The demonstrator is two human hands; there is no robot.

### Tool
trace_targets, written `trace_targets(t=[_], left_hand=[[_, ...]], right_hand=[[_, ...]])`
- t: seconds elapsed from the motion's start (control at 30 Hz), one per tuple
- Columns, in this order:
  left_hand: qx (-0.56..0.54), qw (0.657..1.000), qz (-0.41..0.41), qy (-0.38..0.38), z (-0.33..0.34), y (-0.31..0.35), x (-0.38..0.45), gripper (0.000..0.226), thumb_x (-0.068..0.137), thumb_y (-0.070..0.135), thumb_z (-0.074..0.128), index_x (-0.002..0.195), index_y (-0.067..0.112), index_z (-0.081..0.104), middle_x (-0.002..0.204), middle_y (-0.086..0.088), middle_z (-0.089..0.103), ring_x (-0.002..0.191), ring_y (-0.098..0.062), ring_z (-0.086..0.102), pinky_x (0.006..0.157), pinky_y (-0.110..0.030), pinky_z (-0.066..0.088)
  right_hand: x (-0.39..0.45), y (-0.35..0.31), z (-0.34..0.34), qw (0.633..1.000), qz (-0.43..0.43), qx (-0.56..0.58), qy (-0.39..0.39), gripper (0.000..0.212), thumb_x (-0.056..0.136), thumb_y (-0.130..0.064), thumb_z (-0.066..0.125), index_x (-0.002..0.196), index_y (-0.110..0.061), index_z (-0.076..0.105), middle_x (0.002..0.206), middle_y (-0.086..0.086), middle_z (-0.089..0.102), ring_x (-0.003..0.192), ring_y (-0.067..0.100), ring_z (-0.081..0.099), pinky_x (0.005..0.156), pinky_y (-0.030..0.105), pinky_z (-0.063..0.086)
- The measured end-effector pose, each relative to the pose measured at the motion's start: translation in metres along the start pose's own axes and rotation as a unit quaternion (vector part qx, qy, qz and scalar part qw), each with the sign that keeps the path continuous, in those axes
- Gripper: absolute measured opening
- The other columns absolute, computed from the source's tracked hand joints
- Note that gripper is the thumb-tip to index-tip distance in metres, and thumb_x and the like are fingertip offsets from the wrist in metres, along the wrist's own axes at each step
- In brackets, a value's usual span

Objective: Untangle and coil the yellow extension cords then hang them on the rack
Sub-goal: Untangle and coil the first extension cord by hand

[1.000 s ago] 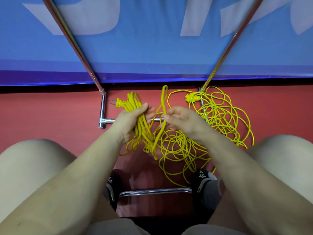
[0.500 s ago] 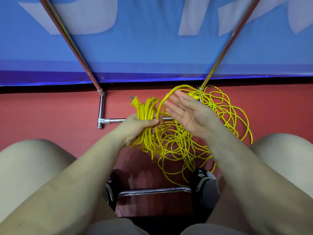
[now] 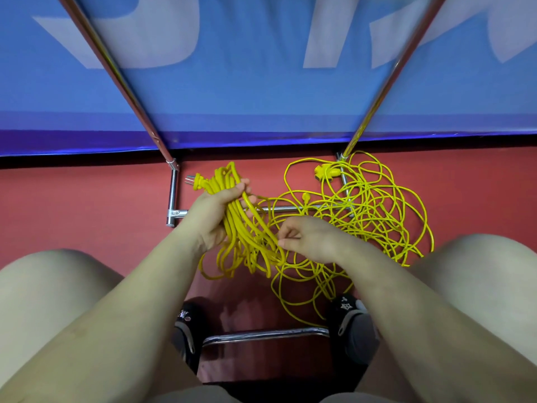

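1. We grip a coiled bundle of yellow cord (image 3: 232,228) in our left hand (image 3: 213,216), its plug (image 3: 195,181) poking out beyond the fist.
2. Our right hand (image 3: 309,239) pinches a strand beside the bundle.
3. A loose tangle (image 3: 369,216) sprawls over the rack's base bars (image 3: 174,196) on the red floor (image 3: 72,205).

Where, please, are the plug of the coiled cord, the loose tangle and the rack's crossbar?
Plug (image 3: 196,180): head view, on its yellow body behind the prongs.
Tangle (image 3: 374,210): head view, on crossing strands near its middle.
Crossbar (image 3: 286,209): head view, on bare metal between strands.
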State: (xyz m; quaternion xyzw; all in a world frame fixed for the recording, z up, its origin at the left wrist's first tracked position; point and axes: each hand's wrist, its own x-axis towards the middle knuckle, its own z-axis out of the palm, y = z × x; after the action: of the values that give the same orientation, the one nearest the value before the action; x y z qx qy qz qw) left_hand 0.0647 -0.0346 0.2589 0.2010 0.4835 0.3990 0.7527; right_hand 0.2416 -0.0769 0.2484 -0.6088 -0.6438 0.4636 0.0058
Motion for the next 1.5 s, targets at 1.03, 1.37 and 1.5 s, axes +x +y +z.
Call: trace_targets(t=[1.03, 1.37, 1.5], left_hand=[[-0.184, 0.971, 0.104, 0.108, -0.018, 0.033, 0.007, 0.016, 0.1, 0.016, 0.04, 0.089, 0.017, 0.051, 0.069, 0.006, 0.072, 0.043, -0.005, 0.052, 0.064, -0.021, 0.049], [-0.187, 0.975, 0.093, 0.076, -0.022, 0.036, 0.006, 0.02, 0.099, 0.021, 0.042, 0.097, 0.013, 0.06, 0.056, 0.009, 0.058, 0.052, -0.005, 0.057, 0.057, -0.021, 0.05], [-0.129, 0.986, 0.077, 0.068, -0.019, 0.03, 0.007, 0.02, 0.098, 0.027, 0.043, 0.096, 0.015, 0.06, 0.05, 0.01, 0.046, 0.043, -0.003, 0.043, 0.053, -0.016, 0.047]], right_hand=[[0.006, 0.01, 0.0, 0.998, -0.002, -0.06, -0.007, 0.009, 0.094, -0.03, 0.05, 0.092, -0.024, 0.043, 0.081, -0.006, 0.049, 0.08, 0.018, 0.047, 0.079, 0.031, 0.042], [0.011, 0.017, -0.016, 0.989, 0.069, 0.054, 0.123, 0.024, 0.091, -0.023, 0.057, 0.069, -0.016, 0.05, 0.078, 0.008, 0.066, 0.079, 0.035, 0.064, 0.072, 0.04, 0.052], [0.004, 0.001, -0.026, 0.954, 0.067, 0.259, 0.136, 0.013, 0.092, -0.012, 0.055, 0.097, 0.0, 0.057, 0.081, 0.006, 0.064, 0.066, 0.024, 0.062, 0.062, 0.023, 0.052]])
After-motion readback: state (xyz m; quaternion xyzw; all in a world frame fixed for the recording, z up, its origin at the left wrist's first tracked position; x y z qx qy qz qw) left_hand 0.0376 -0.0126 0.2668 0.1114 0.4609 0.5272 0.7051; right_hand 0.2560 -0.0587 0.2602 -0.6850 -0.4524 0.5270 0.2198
